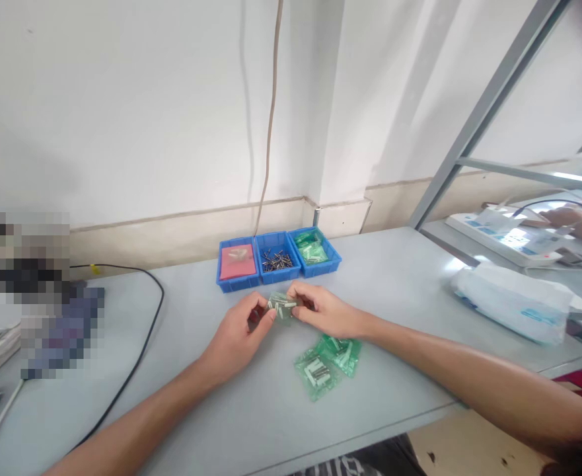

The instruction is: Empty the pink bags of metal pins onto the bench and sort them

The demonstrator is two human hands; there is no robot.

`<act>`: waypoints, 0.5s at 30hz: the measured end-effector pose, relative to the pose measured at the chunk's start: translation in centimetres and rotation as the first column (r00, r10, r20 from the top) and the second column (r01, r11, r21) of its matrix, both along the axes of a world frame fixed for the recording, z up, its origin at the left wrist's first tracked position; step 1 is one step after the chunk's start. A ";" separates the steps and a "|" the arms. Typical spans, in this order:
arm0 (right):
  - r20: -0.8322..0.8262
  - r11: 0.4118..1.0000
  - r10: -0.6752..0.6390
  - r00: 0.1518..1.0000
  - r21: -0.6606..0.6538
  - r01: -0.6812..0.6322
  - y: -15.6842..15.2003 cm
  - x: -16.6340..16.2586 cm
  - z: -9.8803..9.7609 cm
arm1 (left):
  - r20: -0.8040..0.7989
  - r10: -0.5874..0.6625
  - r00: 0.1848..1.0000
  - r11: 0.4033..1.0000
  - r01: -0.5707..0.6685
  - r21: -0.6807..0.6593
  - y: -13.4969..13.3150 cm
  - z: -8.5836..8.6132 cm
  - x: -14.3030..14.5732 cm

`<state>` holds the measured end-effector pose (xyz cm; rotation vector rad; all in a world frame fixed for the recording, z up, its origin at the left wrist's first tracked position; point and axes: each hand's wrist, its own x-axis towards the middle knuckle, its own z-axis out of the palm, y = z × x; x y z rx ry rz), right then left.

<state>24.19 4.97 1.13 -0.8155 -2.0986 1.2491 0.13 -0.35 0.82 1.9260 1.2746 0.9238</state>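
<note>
Between my two hands is a small green plastic bag point(281, 305) with pale and metallic slim parts inside. My left hand point(238, 334) pinches its left side between thumb and fingers. On the opposite side, my right hand point(323, 309) grips the bag the same way. Two more green bags lie on the table close to my right forearm: a nearer bag point(316, 373) with white and metal pieces, and another bag point(343, 354) partly overlapping it.
Behind my hands stand three joined blue bins: a left bin point(238, 285) with a pink block, a middle bin point(281, 274) with metal pins, a right bin point(326, 268) with green bags. A black cable point(159, 297) crosses the left. A white soft pack point(513, 301) lies right, beside a metal frame point(489, 99).
</note>
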 end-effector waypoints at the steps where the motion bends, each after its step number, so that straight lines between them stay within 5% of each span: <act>1: -0.002 1.000 0.004 1.000 -0.004 -0.004 0.0 0.0 0.0 | -0.001 0.002 1.000 1.000 -0.002 -0.001 0.0 0.0 0.0; 15: 0.041 0.999 0.035 0.999 0.013 -0.036 -0.3 0.1 0.3 | -0.035 -0.057 0.998 0.998 0.057 -0.018 0.0 0.0 -0.1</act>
